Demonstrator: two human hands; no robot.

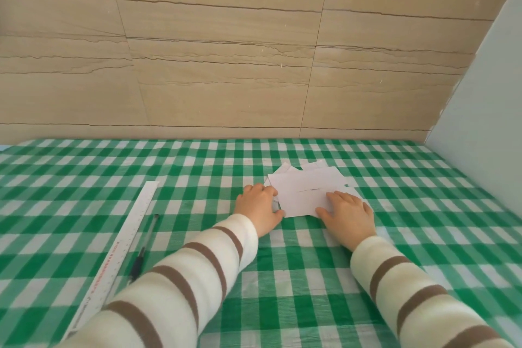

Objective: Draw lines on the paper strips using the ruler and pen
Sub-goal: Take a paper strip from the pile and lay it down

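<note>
A loose stack of white paper strips (306,188) lies on the green checked tablecloth (395,206), right of centre. My left hand (258,207) sits at the stack's left edge, fingers curled with thumb and fingertips touching the paper's edge. My right hand (348,213) lies flat on the stack's near right corner, fingers straight. A long white ruler (120,251) lies diagonally at the left, its near end hidden under my left sleeve. A black pen (144,248) lies just right of the ruler, parallel to it. Neither hand touches ruler or pen.
A beige tiled wall (226,65) rises behind the table's far edge. A pale blue panel (485,110) stands along the right side. My striped sleeves cross the near part of the tablecloth.
</note>
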